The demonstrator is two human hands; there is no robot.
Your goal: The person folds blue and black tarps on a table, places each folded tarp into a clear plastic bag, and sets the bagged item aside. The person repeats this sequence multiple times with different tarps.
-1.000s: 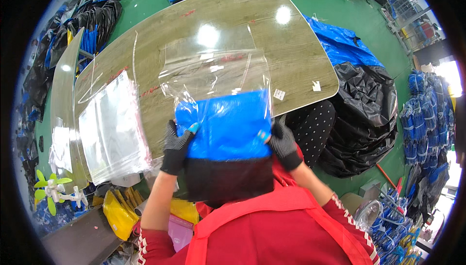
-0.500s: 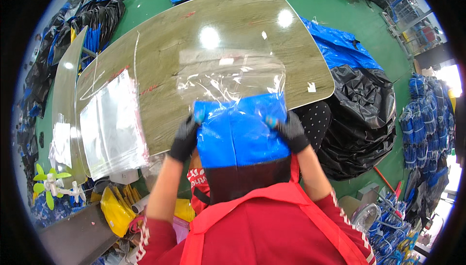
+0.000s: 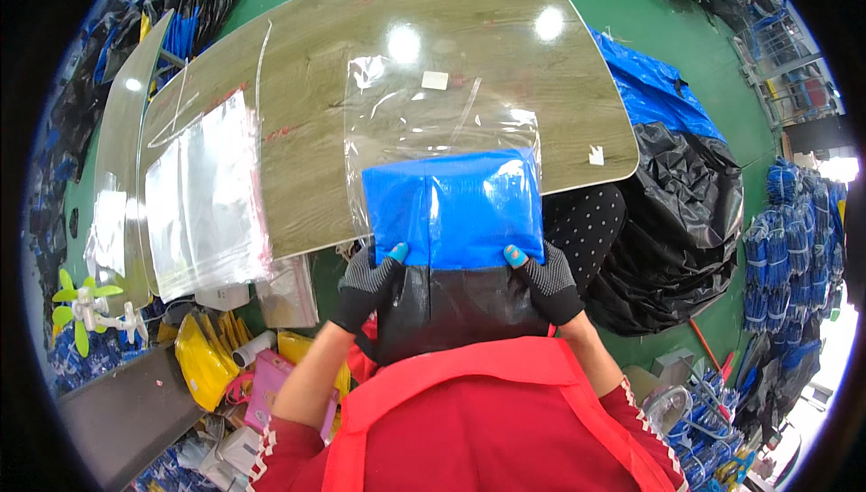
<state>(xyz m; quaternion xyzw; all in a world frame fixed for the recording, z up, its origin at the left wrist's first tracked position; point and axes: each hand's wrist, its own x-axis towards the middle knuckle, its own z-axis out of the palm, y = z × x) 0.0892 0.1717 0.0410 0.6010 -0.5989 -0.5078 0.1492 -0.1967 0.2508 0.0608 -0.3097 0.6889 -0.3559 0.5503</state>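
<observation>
Both gloved hands, the left hand [image 3: 368,286] and the right hand [image 3: 548,286], close their fingers on the near corners of a folded blue-and-black sheet [image 3: 451,221] at the table's [image 3: 316,86] near edge. It looks light, limp and slick, best pinched at the corners. Its blue far end sits inside a clear plastic bag [image 3: 433,113] lying flat. Further left lies a stack of empty clear bags [image 3: 203,194].

A single head-worn fisheye view looks steeply down from close above the tabletop [image 3: 361,50], its edges bowed, the person's forearms entering from the lower edge
</observation>
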